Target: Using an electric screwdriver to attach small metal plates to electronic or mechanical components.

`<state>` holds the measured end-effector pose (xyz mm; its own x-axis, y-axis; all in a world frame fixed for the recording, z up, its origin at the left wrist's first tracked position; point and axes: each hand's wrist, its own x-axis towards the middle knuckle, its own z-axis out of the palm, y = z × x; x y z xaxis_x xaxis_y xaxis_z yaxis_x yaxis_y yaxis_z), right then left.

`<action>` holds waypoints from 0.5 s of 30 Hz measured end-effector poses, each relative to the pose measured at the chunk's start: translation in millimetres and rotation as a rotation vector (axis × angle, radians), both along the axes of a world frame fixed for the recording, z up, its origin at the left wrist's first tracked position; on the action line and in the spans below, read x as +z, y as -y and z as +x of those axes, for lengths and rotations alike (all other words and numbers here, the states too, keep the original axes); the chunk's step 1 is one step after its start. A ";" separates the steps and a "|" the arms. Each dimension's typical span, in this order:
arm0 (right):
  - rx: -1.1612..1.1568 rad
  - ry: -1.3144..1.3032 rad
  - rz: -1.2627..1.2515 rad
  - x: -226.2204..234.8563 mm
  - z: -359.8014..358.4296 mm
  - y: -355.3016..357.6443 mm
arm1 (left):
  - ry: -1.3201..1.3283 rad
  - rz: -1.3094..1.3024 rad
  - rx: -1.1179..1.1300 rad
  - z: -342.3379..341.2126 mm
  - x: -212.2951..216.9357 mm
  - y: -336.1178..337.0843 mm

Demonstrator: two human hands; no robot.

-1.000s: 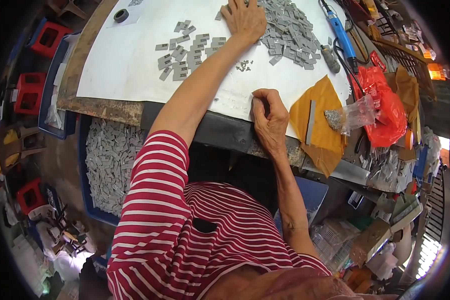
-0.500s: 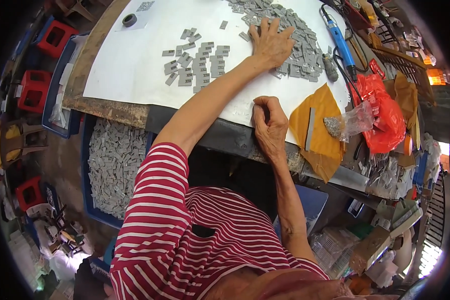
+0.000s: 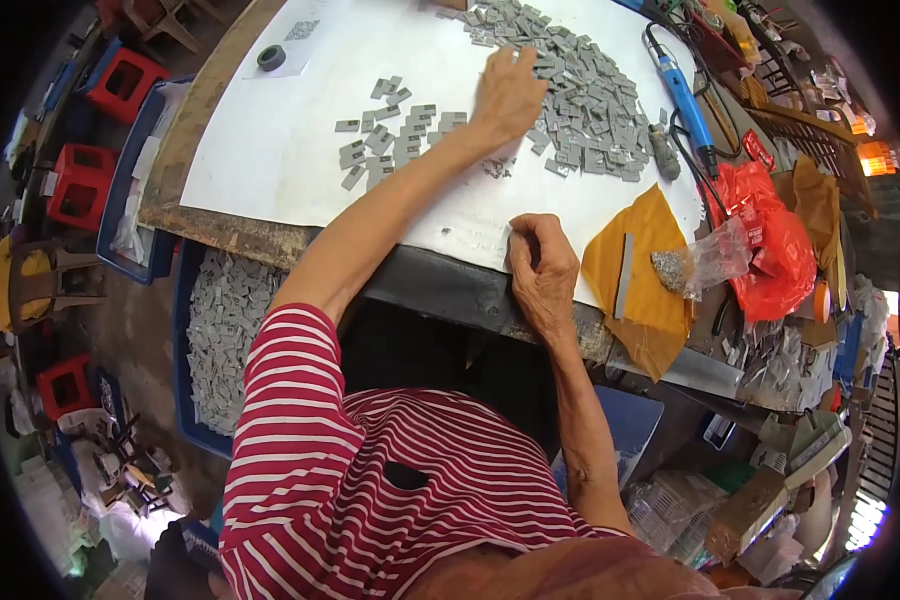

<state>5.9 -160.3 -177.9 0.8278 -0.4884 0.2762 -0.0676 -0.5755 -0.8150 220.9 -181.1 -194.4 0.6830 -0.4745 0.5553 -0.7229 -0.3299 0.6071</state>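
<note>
My left hand (image 3: 510, 98) reaches across the white tabletop sheet (image 3: 260, 160) to the left edge of a large heap of small flat grey rectangular pieces (image 3: 595, 110). Its fingers are bent downward and a little apart, and I see no piece held in them. Left of that hand lies a smaller group of the same grey pieces (image 3: 380, 138), partly in rough rows, with my forearm covering some of it. My right hand (image 3: 545, 262) rests curled at the table's near edge. Thumb and forefinger form a loop there; whatever the fingers may hold is hidden.
A blue pen-like tool with a cord (image 3: 685, 100) lies right of the heap. Brown paper (image 3: 635, 275), a clear bag of tiny metal parts (image 3: 675, 268) and a red plastic bag (image 3: 775, 240) crowd the right. A blue bin of grey pieces (image 3: 225, 340) stands below the table's left.
My left hand has shifted left and slightly nearer, off the heap's top to its edge, fingers less spread. Small dark bits now show beneath the wrist. My right hand keeps its place.
</note>
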 end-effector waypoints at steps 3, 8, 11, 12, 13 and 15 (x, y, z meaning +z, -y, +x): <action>-0.003 -0.004 0.000 1.5 -0.3 0.0 | 0.202 -0.083 0.049 23.1 0.0 2.8; -0.007 0.009 -0.020 4.9 0.2 0.1 | -0.125 0.181 0.376 100.7 7.0 -11.7; 0.019 0.009 -0.025 8.2 3.1 -4.7 | -0.078 0.213 0.456 170.2 -21.4 -34.2; 0.015 0.018 -0.021 7.0 3.0 -3.0 | -0.137 0.267 0.434 156.1 -3.5 -31.3; 0.013 0.028 -0.017 5.6 2.8 -1.5 | -0.136 0.265 0.426 159.4 -9.3 -26.9; 0.001 0.006 -0.008 4.1 2.1 0.1 | -0.069 0.272 0.350 161.6 -19.3 -24.7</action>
<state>8.0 -160.4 -173.8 0.8264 -0.4856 0.2851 -0.0623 -0.5820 -0.8108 382.5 -156.4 -213.7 0.8596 -0.3301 0.3900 -0.4998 -0.7018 0.5076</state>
